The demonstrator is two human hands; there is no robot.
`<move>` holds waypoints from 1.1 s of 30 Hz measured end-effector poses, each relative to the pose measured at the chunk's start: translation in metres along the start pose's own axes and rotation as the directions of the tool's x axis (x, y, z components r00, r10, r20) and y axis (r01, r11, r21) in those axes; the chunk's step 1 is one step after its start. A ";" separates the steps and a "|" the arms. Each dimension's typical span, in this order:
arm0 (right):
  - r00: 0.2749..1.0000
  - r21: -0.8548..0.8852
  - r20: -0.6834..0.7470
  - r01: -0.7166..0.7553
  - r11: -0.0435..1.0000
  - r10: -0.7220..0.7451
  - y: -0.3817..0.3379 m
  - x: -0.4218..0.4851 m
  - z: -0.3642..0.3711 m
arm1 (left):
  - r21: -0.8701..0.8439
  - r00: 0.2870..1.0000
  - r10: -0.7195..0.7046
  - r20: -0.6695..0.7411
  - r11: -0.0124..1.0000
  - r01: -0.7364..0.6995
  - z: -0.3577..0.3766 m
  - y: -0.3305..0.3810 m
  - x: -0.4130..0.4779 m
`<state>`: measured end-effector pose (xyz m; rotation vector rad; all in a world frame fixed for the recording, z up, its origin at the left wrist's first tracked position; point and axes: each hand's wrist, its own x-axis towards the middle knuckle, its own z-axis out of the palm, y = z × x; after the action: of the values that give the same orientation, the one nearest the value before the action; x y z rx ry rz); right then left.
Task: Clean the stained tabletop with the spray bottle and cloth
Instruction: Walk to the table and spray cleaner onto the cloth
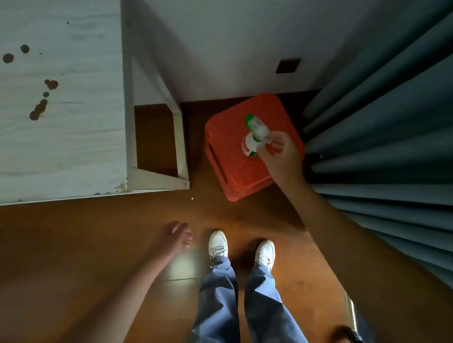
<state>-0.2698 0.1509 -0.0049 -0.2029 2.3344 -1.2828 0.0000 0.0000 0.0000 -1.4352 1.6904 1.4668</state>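
Observation:
A white spray bottle [252, 136] with a green nozzle stands upright on a red plastic stool [228, 151] to the right of the table. My right hand [279, 157] reaches down to it, fingers wrapped around the bottle's trigger head. The white wooden tabletop [57, 139] fills the upper left and carries several dark brown stains [39, 108] along its left part. My left hand [177, 236] hangs low over the floor with loosely spread fingers, holding nothing. No cloth is in view.
The table's white side frame [153, 179] stands between tabletop and stool. Blue-grey curtains [390, 141] hang at the right, close to the stool. A white wall with a dark socket [288, 65] is behind. My feet in white shoes [217, 244] stand on brown wooden floor.

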 end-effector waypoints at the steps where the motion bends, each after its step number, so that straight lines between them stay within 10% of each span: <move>1: 1.000 0.009 -0.009 0.013 1.000 -0.013 -0.001 0.006 0.003 | 0.005 1.000 0.010 -0.010 1.000 -0.010 -0.002 0.002 0.004; 17: 0.984 -0.009 0.163 0.070 0.998 -0.067 -0.010 0.045 0.033 | -0.013 0.999 0.024 -0.044 1.000 -0.025 -0.003 -0.013 0.023; 33: 0.936 -0.190 0.315 -0.100 0.977 0.158 0.038 -0.240 -0.069 | -0.138 0.978 -0.150 -0.143 0.982 0.130 0.015 -0.103 -0.125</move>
<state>-0.0869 0.3062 0.0738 -0.2900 2.1281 -0.9057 0.1307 0.0758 0.0602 -1.7384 1.5694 1.4417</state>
